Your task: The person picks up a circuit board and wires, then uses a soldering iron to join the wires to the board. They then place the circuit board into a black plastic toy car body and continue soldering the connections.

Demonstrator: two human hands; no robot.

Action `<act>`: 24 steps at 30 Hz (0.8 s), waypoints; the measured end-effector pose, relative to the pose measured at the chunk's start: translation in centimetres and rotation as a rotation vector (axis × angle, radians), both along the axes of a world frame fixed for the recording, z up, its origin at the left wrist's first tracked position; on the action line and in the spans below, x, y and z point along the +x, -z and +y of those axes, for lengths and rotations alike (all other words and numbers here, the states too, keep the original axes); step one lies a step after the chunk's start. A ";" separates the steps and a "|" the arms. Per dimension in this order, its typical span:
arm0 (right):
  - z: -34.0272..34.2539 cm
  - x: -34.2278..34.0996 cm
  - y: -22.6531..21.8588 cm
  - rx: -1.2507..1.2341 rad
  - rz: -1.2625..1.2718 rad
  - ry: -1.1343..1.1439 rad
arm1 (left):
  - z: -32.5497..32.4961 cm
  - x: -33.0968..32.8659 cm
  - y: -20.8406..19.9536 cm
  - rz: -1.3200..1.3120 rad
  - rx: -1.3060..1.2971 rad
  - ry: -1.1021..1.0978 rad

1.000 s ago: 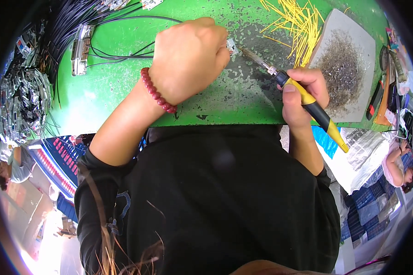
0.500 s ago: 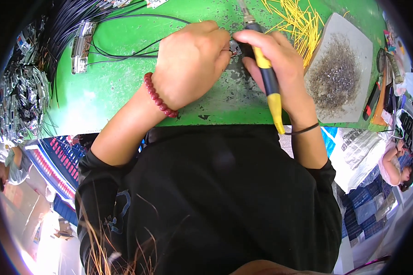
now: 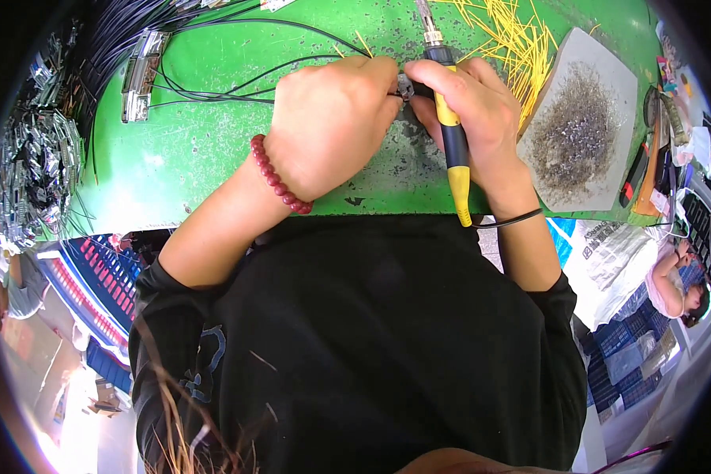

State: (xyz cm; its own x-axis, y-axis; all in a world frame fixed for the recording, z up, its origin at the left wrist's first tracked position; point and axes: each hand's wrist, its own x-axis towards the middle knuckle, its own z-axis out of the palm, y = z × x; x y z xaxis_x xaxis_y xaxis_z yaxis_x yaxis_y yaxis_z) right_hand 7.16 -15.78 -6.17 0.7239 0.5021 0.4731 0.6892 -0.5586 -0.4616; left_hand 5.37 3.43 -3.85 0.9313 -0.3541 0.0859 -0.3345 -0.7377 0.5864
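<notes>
My left hand (image 3: 328,118) is closed at the middle of the green table, with a red bead bracelet at its wrist. Thin black cables (image 3: 213,98) run to it from the left, and a small metal part (image 3: 404,88) shows at its fingertips. Short yellow wire ends (image 3: 364,44) stick out just beyond its knuckles. My right hand (image 3: 482,114) is wrapped around a yellow-and-black soldering iron (image 3: 455,150), whose metal end points away from me. Its thumb and fingertips also meet the small metal part, though the exact grip is hidden.
Loose yellow wires (image 3: 521,47) lie at the back right, beside a grey board (image 3: 620,150) bearing dark crumbs. A clear plastic-like strip (image 3: 141,79) rests at left. Bundled metal-ended cables (image 3: 35,158) crowd the left edge. Tools (image 3: 648,178) lie far right; another person (image 3: 671,280) is beyond.
Both hands have drawn slightly nearer to me, and the soldering iron has shifted left. Yellow wire ends now show beyond my left hand. The small metal part is more visible between the hands.
</notes>
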 end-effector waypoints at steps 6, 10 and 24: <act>0.0 -0.1 -0.2 -0.010 -0.001 0.008 | -0.1 0.4 0.0 0.117 -0.066 -0.019; -0.2 -0.4 -0.4 -0.012 0.019 0.009 | -0.4 0.6 0.1 0.126 -0.007 -0.040; -4.7 -5.8 -1.7 0.658 0.578 0.248 | -0.7 1.1 -0.1 0.166 0.038 -0.042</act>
